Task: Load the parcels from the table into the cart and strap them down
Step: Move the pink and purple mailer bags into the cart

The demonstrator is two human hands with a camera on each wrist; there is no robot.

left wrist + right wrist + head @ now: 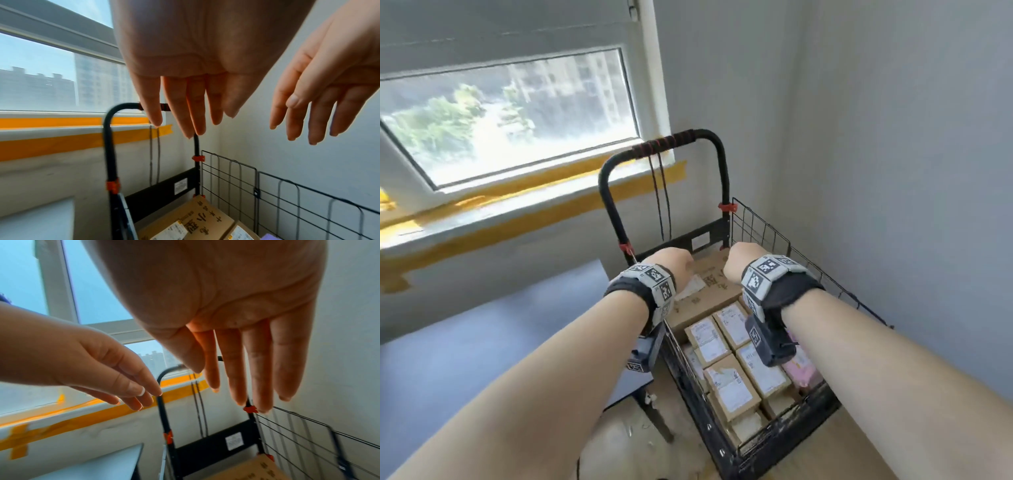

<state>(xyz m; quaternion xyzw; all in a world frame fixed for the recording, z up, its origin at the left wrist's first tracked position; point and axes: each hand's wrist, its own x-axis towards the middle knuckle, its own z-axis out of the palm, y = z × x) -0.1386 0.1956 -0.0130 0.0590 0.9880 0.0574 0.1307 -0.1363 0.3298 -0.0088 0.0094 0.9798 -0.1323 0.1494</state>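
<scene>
A black wire cart (pixel 763 236) stands in the room's corner, packed with several small labelled cardboard parcels (pixel 726 387) and a larger box (pixel 709 274) at its far end. A black and red strap (pixel 664 144) is wound round the cart's handle, with two cords (pixel 664 202) hanging down from it. Both my hands reach forward over the cart, below the handle. My left hand (pixel 185 116) has straight fingers and holds nothing. My right hand (pixel 242 386) is likewise flat and empty, fingers pointing down toward the handle (pixel 164 374).
A grey table's (pixel 482 329) corner lies to the cart's left. The window sill (pixel 517 205) with yellow tape runs behind the handle. White walls close in at the back and right. A pink packet (pixel 801 370) lies among the parcels.
</scene>
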